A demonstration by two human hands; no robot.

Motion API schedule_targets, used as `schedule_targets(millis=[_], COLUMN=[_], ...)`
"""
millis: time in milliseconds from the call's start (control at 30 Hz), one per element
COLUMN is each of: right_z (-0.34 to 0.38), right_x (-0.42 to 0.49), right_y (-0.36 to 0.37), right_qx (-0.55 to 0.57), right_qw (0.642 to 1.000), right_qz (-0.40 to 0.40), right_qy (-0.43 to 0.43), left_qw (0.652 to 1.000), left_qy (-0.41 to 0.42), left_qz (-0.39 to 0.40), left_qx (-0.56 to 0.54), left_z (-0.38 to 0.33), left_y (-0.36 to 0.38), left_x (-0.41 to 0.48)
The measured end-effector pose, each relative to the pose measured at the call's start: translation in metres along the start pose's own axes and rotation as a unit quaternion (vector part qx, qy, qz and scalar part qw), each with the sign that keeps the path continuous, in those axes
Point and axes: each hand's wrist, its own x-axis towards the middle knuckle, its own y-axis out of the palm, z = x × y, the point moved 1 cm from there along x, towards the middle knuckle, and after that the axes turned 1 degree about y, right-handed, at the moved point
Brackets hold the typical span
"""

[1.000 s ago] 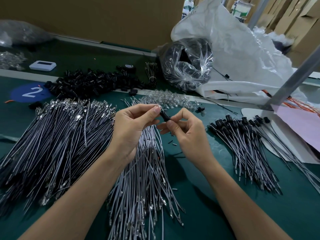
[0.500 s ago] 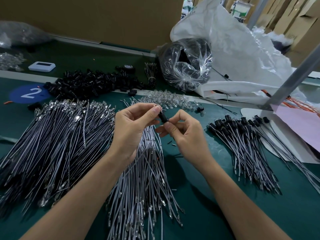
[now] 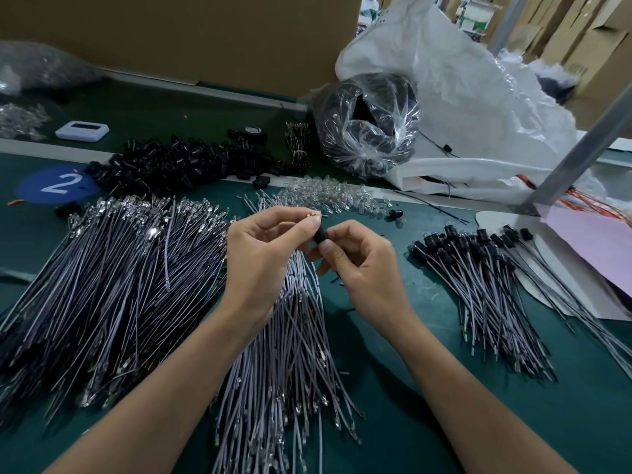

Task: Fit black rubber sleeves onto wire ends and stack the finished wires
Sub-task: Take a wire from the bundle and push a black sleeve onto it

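While you're working just above the far end of the centre wire pile (image 3: 290, 354), your left hand (image 3: 263, 258) is pinching a wire end (image 3: 313, 215) between thumb and forefinger, with the other fingers curling loosely. A small brass-coloured tip is showing at the fingertips. Your right hand (image 3: 362, 265) is gripping the black rubber sleeve (image 3: 320, 236) between thumb and forefinger, the remaining fingers curling under. The hands are meeting at the sleeve.

Change over the last second: your hands are closing together. A second ago more of the sleeve was showing in the gap between them; now only a short black stub is peeking out, and your right thumb is riding further up it. My read: the wire is feeding through and the sleeve is nearly seating. I can't confirm full seating, since your fingers are covering the joint.

The finished stack (image 3: 485, 289), sleeves already on, is lying well to the right of the centre pile and isn't changing. The unsleeved bulk pile (image 3: 102, 275) is sitting just left of it. The loose sleeve heap (image 3: 184, 162) is lying beyond it, to the left.

Likely next: you're pushing the sleeve home, then carrying this wire right to the stack. Going by pile sizes, most of the job is still waiting.
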Motion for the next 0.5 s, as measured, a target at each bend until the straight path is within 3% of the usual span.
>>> schedule_targets(millis=[233,367,500], right_z=[0.0012,0.0035,0.0042], right_x=[0.0009,0.001,-0.0003], right_y=[0.0001,-0.002,-0.0005], right_qx=[-0.05,-0.034,-0.015], right_qw=[0.998,0.996,0.997], right_qz=[-0.023,-0.058,-0.056], right_qy=[-0.031,-0.058,-0.055], left_qw=[0.999,0.994,0.994], left_qy=[0.005,-0.024,-0.019], left_qz=[0.039,0.104,0.106], left_qx=[0.021,0.008,-0.002], left_z=[0.0034,0.0056,0.0076], left_y=[-0.0024,0.0017,0.0057], left_x=[0.0013,-0.0015,-0.0025])
